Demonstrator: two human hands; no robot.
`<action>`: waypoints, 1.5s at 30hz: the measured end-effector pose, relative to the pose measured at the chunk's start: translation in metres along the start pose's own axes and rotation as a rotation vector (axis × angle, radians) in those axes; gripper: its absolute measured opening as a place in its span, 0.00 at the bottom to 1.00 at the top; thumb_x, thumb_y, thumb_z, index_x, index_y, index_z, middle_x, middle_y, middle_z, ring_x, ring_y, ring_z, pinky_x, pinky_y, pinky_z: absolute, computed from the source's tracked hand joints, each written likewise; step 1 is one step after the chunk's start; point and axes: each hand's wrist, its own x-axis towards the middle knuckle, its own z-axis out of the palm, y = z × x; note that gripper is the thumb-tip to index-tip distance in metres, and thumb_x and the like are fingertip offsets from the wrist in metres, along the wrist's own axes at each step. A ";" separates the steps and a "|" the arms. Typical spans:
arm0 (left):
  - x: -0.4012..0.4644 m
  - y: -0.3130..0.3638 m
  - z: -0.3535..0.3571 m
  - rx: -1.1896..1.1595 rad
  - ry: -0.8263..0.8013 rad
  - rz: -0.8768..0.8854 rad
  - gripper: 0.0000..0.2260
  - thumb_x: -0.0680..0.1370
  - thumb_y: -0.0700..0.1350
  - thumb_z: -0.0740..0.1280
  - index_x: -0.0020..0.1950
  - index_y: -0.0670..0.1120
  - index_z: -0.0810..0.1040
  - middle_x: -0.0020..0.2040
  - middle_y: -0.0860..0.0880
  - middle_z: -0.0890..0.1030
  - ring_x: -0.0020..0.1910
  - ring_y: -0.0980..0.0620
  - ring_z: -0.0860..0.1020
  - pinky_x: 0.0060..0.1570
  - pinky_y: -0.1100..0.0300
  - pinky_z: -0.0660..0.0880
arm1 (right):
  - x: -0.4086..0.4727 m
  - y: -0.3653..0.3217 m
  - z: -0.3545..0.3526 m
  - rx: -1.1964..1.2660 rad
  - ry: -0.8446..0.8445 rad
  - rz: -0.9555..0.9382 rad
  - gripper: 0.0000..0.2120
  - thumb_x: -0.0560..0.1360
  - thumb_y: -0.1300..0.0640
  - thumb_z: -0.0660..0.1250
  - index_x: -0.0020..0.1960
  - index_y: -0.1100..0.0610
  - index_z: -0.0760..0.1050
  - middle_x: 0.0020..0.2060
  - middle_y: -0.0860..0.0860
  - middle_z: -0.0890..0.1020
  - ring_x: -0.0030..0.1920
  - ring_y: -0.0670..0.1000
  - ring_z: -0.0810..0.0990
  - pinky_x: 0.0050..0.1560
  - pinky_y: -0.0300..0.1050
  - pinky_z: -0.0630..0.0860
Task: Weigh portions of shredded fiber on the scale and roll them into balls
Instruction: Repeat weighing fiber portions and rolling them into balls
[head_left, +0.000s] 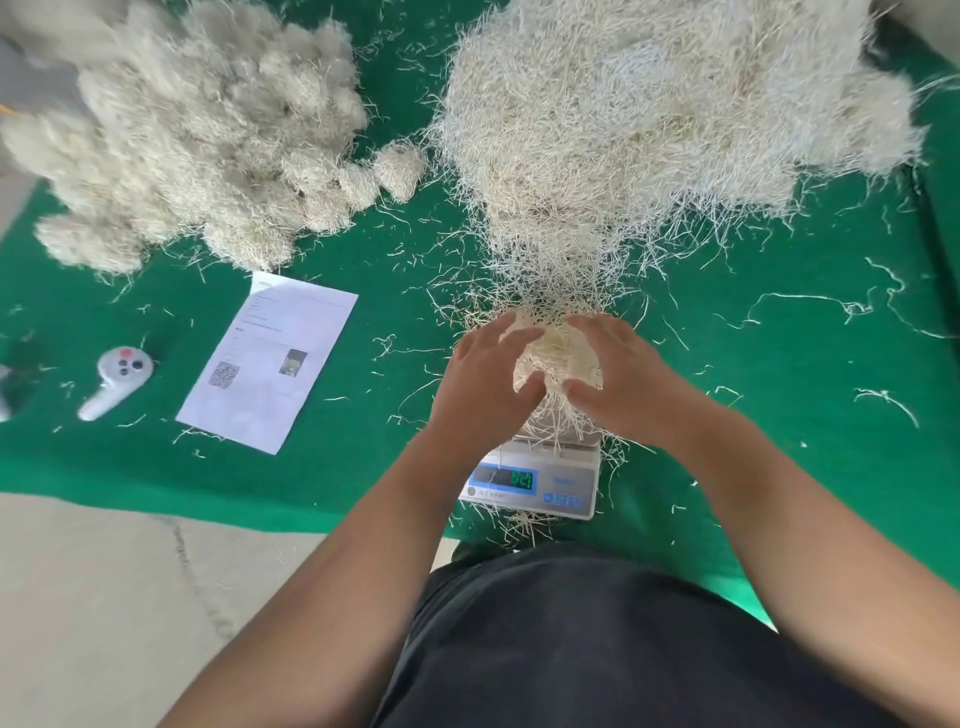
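Head view looks down on a green mat (332, 467) spread over a pale floor (104, 597). Both hands meet over the scale (540, 475), cupped around one wad (556, 358) of shredded fiber. The left hand (485, 379) presses its left side with fingers spread, and the right hand (621, 379) presses its right side, thumb tucked low against it. The palms stand apart, with the wad clamped between them. The wad's lower strands hang down onto the scale pan; whether its weight rests there cannot be told. The scale sits near the person, on the mat, its lit green digits upside down from this side and hard to read.

Beyond the hands, a big loose heap (649, 119) of fiber fills the far right, its near edge trailing down to the wad. On the far left lies a pile of rolled balls (197, 135), well apart from the scale. Between that pile and the near mat edge lies a printed sheet (270, 358) with a QR code, and left of it a white controller (117, 379). Stray strands (810, 301) litter the mat. Dark trousers (597, 649) fill the near foreground.
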 end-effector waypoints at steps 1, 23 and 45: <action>-0.001 0.000 0.000 -0.005 0.007 0.000 0.24 0.81 0.53 0.67 0.78 0.57 0.69 0.82 0.51 0.62 0.80 0.45 0.59 0.78 0.45 0.58 | -0.001 -0.001 0.000 -0.001 0.003 0.004 0.38 0.79 0.45 0.68 0.81 0.39 0.50 0.82 0.46 0.55 0.81 0.57 0.57 0.78 0.64 0.61; 0.004 -0.012 0.009 -0.136 0.001 -0.095 0.28 0.81 0.50 0.68 0.80 0.54 0.64 0.81 0.49 0.62 0.79 0.44 0.61 0.78 0.41 0.61 | 0.014 0.002 0.006 -0.053 -0.008 0.109 0.40 0.78 0.47 0.68 0.82 0.42 0.49 0.82 0.48 0.56 0.80 0.59 0.59 0.77 0.65 0.60; 0.043 -0.034 0.015 -0.100 0.403 -0.295 0.15 0.75 0.54 0.72 0.61 0.60 0.77 0.68 0.54 0.65 0.60 0.57 0.60 0.61 0.52 0.56 | 0.196 0.039 -0.020 -0.051 0.024 0.131 0.32 0.81 0.50 0.67 0.80 0.52 0.58 0.42 0.51 0.84 0.32 0.45 0.81 0.33 0.40 0.76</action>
